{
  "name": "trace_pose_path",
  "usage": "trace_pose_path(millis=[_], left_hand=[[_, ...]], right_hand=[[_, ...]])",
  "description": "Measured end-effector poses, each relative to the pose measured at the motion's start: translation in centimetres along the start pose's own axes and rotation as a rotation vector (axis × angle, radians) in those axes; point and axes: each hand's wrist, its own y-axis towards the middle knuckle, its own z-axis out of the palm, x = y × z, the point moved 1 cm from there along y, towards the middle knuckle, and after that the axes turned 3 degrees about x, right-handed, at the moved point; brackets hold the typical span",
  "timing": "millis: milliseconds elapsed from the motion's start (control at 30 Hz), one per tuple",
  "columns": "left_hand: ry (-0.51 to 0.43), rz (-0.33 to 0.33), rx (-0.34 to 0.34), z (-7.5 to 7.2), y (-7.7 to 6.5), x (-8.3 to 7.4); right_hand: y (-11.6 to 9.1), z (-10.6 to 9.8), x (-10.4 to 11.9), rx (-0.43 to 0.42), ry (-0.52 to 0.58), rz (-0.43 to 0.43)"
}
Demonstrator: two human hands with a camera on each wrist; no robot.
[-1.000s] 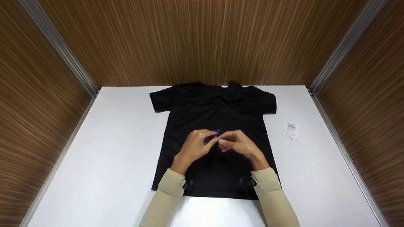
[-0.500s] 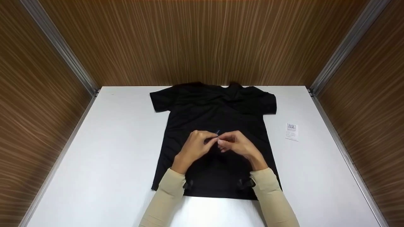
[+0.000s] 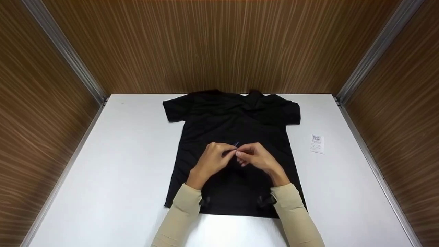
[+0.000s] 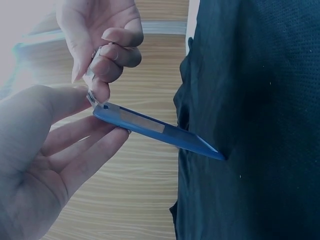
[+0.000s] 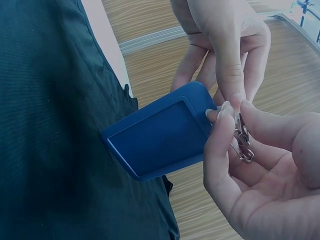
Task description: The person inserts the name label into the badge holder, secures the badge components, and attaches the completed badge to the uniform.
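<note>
A blue card holder with a framed window hangs tilted over a black T-shirt laid out flat. My left hand pinches the holder at its top end, thumb on one side and fingers behind. A small metal badge clip, with what looks like a safety pin on it, sits at that same end. My right hand pinches the clip between thumb and index finger, its other fingers curled beneath. Both sets of fingertips meet at the holder's top. From the head view only a thin blue corner shows above the fingers.
A white printed card lies right of the shirt on the white table. Wood-grain panels rise at the back and both sides, joined by metal rails.
The blue card holder has turned from showing part of its face to nearly edge-on in the head view. My right fingertips have moved slightly left, closer to the left ones.
</note>
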Motion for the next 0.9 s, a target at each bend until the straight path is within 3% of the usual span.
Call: trace_pose_path(millis=[600,900], left_hand=[[0.024,0.015,-0.021,-0.11,-0.01,-0.26],[0.041,0.023,-0.018,-0.1,0.03,-0.52]], right_hand=[[0.03,0.14,0.1,-0.04,-0.069,-0.137],[0.02,0.31,0.24,-0.074,-0.092,-0.13]])
